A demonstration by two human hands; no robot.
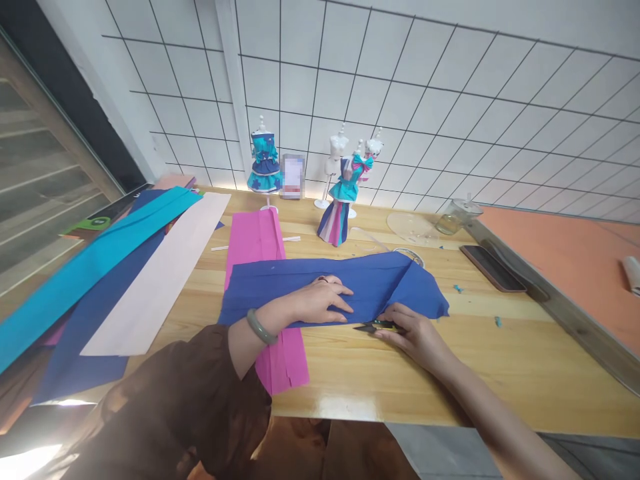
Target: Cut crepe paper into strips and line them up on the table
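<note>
A long dark blue cloth (290, 283) lies across the wooden table, its right part folded over. My left hand (324, 300) rests on it with the fingers spread, a green bangle on the wrist. At the cloth's front edge, my right hand (406, 330) is closed around small dark scissors (369, 328), whose blades point left. The fingertips of that hand also touch the blue cloth. Beneath the blue cloth, a pink cloth (255, 237) runs from back to front and shows at both ends.
Turquoise (110, 250) and pale pink strips (160, 280) lie at left. Dressed mini mannequins (264, 163) stand at the back, beside a propped phone (293, 177). A glass jar (457, 217), a dark phone (493, 268) and small blue scraps (498, 321) are at right.
</note>
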